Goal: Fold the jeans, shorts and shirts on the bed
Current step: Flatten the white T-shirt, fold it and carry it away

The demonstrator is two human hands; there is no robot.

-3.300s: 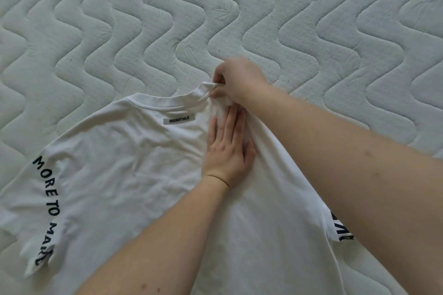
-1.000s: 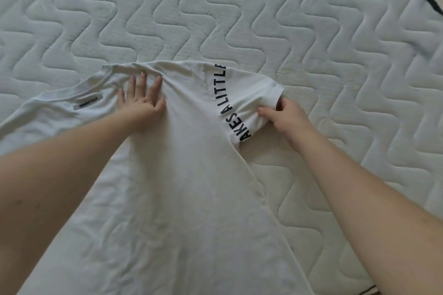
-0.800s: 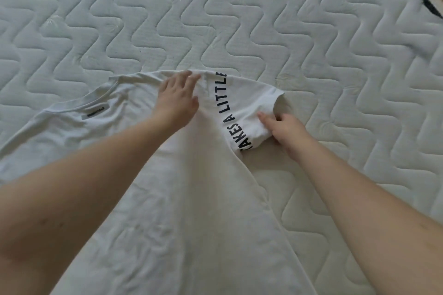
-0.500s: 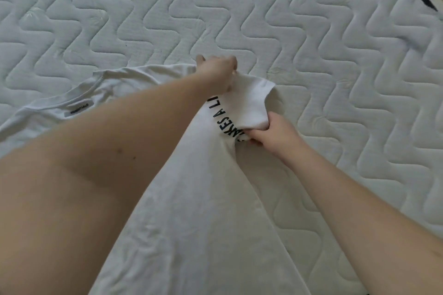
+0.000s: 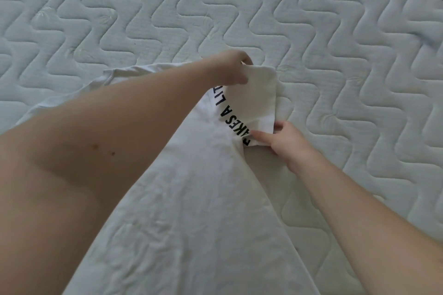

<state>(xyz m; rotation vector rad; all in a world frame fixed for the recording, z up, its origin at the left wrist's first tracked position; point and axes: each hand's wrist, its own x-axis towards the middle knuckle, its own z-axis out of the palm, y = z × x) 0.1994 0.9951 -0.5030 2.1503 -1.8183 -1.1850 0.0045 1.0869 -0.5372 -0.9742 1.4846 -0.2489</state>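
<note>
While left hand [image 5: 231, 70] pinches sleeve [image 5: 254, 100] top, right hand [image 5: 284, 142] pinches its hem; shirt [image 5: 203, 211] on bed [image 5: 335, 55].

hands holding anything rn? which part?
Both grip the white T-shirt by its sleeve: left hand at the top corner, right hand pinching the hem.

One white shirt [image 5: 191, 211] lies on one quilted mattress [image 5: 143, 19]. Two hands work at it: one left hand [image 5: 231, 70] and one right hand [image 5: 285, 143].
</note>
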